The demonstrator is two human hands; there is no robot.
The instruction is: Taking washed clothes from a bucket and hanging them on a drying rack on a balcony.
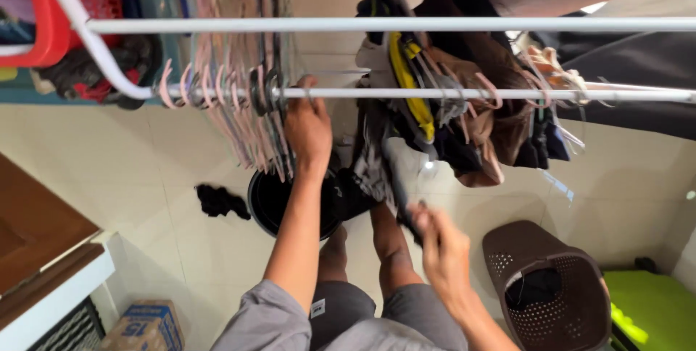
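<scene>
The left hand [308, 127] is raised to the lower white rail [471, 94] of a drying rack, its fingers curled over the rail just right of a packed row of empty pink hangers [232, 104], which hang slanting down to the left. The left forearm runs straight up from the grey sleeve at the bottom edge, the wrist straight, the back of the hand toward the camera; the hand is clenched around the rail or a hanger hook there, which of the two cannot be told. The right hand [442, 249] sits lower and to the right, blurred, its fingers closed on a dark garment [395, 188] that trails up toward the bunch of clothes [464, 112] hung on the same rail. That bunch is a crowded mix of black, brown, yellow and patterned pieces on hangers, just right of the left hand. The garment is dark and limp, its shape unclear in the blur. Below, on the pale tiled floor, a black bucket [270, 202] stands behind the left forearm, a small black cloth [220, 200] lies just left of it, and a brown perforated basket [551, 286] stands well to the right of the right hand, tilted.
</scene>
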